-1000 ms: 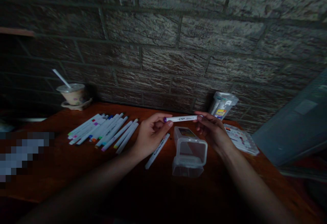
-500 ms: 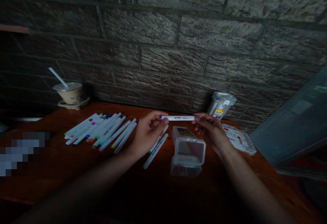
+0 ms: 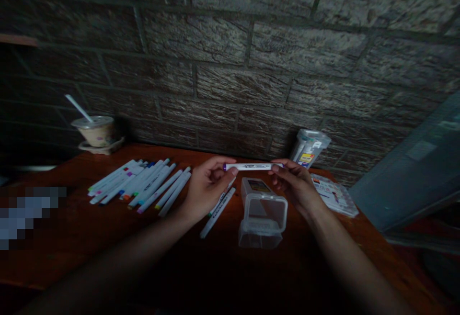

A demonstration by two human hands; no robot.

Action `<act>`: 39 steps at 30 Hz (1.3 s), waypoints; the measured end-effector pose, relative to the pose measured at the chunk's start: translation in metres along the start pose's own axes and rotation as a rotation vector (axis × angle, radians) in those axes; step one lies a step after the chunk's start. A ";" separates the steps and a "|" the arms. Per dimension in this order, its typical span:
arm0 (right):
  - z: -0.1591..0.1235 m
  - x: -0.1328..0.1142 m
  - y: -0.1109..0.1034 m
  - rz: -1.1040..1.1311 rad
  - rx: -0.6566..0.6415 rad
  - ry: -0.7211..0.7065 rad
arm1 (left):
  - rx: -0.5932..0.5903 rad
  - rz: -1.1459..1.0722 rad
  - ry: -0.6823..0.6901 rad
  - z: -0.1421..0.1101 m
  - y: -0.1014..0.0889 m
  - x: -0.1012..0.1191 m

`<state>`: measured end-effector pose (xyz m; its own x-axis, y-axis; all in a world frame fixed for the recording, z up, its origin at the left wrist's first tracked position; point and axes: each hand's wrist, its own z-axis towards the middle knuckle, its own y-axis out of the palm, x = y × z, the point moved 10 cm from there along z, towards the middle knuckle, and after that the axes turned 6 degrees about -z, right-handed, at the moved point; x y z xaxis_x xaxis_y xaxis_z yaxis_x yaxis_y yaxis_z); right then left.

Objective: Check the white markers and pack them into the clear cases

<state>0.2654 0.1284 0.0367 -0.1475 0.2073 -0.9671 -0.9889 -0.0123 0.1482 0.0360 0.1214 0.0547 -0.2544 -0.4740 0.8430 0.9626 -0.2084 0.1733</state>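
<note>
On the left side of the frame, many white markers [image 3: 140,181] are lying on the table [image 3: 82,221]. Near the middle, our left hand [image 3: 212,185] is pinching the purple end of one purple-tipped marker [image 3: 253,166]. That marker is lying level in the centre of the frame, showing just above the clear box [image 3: 266,193]. Right of centre, our right hand [image 3: 294,181] is pinching the other end. We are guessing it is light, hard and smooth, maybe slippery, and not easily broken. We are thinking the middle is best for holding, as end caps might pop off.

The bare left forearm [image 3: 143,245] and right forearm [image 3: 343,243] taper smoothly to slim wrists [image 3: 316,209].
</note>
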 end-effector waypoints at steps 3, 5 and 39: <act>0.000 0.001 0.001 -0.007 -0.005 0.004 | -0.015 -0.021 0.003 -0.002 0.002 0.002; 0.000 0.002 0.001 -0.012 -0.007 0.009 | -0.018 -0.025 0.001 -0.002 0.003 0.003; -0.002 -0.006 0.005 -0.184 0.012 -0.092 | -0.061 0.082 0.065 -0.007 0.009 0.013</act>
<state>0.2612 0.1253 0.0427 0.0382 0.2939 -0.9551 -0.9986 0.0455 -0.0259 0.0408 0.1072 0.0638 -0.1827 -0.5460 0.8177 0.9735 -0.2171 0.0725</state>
